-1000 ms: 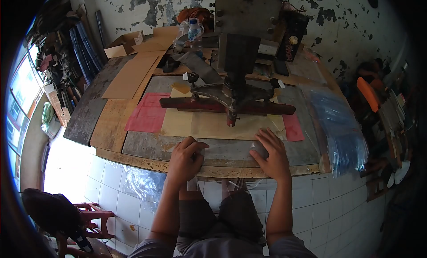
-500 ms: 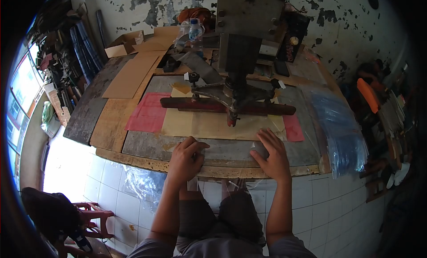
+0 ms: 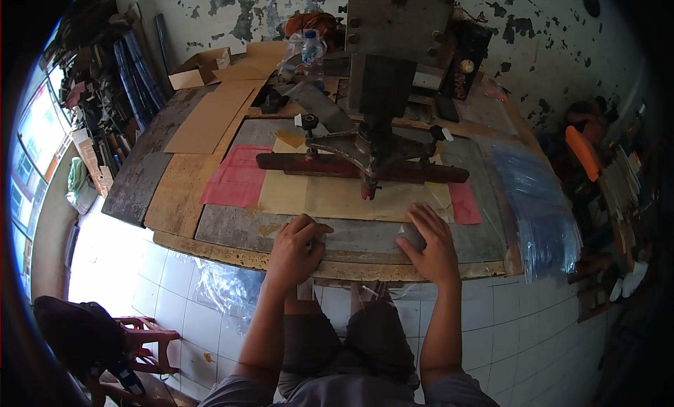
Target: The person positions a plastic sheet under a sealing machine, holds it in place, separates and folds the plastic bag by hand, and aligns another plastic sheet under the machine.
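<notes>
My left hand [image 3: 296,247] rests at the near edge of the press bed [image 3: 225,228], its fingers curled in at the side of a thin clear plastic sheet [image 3: 358,247]. The sheet is hard to make out against the grey metal. My right hand [image 3: 432,245] lies on the other side of it, fingers stretched forward and thumb apart. Beyond both hands lies a pale yellow sheet [image 3: 337,207] with pink-red pieces [image 3: 235,175] at its ends. Above it stands a press head with a long reddish bar [image 3: 421,172]; whether the bar touches the sheet, I cannot tell.
Clear plastic sleeves [image 3: 537,210] are piled on the table's right. Cardboard pieces [image 3: 207,123] and an open box [image 3: 199,69] lie at the left back, near a water bottle [image 3: 312,49]. A red stool [image 3: 158,344] stands on the floor. Another person [image 3: 586,116] is at far right.
The view has shifted very slightly. Both hands and the press head keep nearly the same places.
</notes>
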A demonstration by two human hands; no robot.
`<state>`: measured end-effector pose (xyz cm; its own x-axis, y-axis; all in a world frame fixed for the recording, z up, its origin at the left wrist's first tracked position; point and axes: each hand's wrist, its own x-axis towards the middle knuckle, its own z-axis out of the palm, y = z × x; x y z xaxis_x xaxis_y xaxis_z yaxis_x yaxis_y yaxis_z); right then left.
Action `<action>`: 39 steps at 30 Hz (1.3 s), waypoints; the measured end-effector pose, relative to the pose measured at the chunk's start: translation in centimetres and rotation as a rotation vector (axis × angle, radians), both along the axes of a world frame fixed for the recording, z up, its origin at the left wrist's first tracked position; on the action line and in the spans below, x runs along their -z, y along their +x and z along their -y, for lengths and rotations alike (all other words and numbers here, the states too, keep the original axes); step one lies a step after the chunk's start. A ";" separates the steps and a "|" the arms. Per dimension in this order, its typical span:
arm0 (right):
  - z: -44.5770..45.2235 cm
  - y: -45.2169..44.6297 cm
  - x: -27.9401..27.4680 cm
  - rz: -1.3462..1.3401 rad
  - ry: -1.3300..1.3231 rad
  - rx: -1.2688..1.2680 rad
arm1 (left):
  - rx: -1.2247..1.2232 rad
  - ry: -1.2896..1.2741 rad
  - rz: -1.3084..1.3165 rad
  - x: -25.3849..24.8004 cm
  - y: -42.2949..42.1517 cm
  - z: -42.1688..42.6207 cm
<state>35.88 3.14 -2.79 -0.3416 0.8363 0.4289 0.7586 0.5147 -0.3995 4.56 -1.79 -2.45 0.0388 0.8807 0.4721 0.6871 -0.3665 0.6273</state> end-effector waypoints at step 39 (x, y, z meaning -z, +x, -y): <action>0.3 -0.1 0.0 -0.011 0.002 0.021 | -0.029 0.091 -0.042 -0.1 0.1 0.0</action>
<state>35.75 2.86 -2.76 -0.3191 0.8424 0.4342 0.7649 0.4994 -0.4069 4.65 -1.76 -2.35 0.0356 0.8351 0.5490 0.7235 -0.4005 0.5623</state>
